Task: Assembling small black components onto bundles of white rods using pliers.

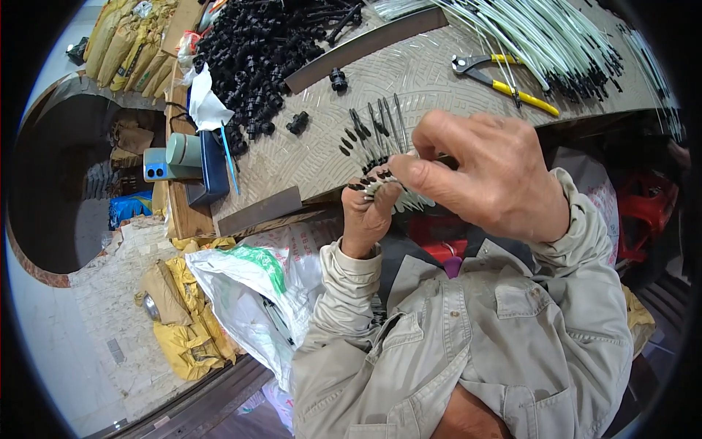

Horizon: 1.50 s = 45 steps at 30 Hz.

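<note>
My left hand (365,223) is closed around a bundle of thin white tubes (415,202) with black tips, just off the table's near edge. Several dark tips fan out above the fist, toward the table. Over the bundle's right side hangs my right hand (486,172), its fingers curled and its thumb tip among the black tips. Whatever lies between that thumb and the fingers is hidden from view. Yellow-handled cutting pliers (504,80) rest on the table beyond my right hand.
A heap of black plastic fittings (241,58) lies far left, with a loose fitting (297,123) nearer. Many white tubes (541,44) are piled far right. A metal strip (365,47) divides the table (322,157). A blue phone (164,165) sits left; a white sack (256,285) is below.
</note>
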### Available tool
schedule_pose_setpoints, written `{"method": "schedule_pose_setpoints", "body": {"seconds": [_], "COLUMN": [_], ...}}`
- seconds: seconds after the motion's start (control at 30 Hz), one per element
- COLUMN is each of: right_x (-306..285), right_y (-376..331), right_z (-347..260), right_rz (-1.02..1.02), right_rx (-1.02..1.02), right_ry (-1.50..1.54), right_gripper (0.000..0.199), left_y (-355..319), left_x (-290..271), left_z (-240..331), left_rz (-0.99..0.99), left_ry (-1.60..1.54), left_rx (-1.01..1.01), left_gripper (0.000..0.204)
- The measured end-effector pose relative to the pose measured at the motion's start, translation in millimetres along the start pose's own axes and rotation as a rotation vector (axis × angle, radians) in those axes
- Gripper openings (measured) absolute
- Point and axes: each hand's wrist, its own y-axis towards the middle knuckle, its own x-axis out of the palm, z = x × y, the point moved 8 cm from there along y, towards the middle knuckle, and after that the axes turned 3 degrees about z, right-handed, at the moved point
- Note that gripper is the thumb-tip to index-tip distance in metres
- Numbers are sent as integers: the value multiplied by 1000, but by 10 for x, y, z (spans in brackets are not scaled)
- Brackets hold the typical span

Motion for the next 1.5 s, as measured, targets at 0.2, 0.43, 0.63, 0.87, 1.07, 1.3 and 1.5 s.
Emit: {"method": "schedule_pose_setpoints", "body": {"seconds": [0.2,0.43,0.63,0.87,1.07,1.3,1.5], "right_x": [175,84,75,209,156,184,255], "right_y": [-81,-40,0,-141,-67,-88,-180], "right_z": [207,125,45,187,170,162,245], "right_rz": [10,2,4,107,18,50,133], "right_rx": [132,65,-30,126,47,82,201], "right_ry": [257,168,62,410,312,374,518], "right_gripper": [21,19,18,21,21,18,23], "left_y": [56,-26,-71,-32,11,-62,48], "left_x": [90,-54,-142,-103,-25,-138,60], "left_z": [36,-70,-154,-158,-69,-175,-20], "left_rz": [-36,-3,10,-6,-35,23,-118], "left_ry": [-69,16,-3,71,68,65,106], "left_rx": [-13,-12,-85,-56,-71,-70,-72], "left_gripper": [39,43,41,47,55,60,75]}}
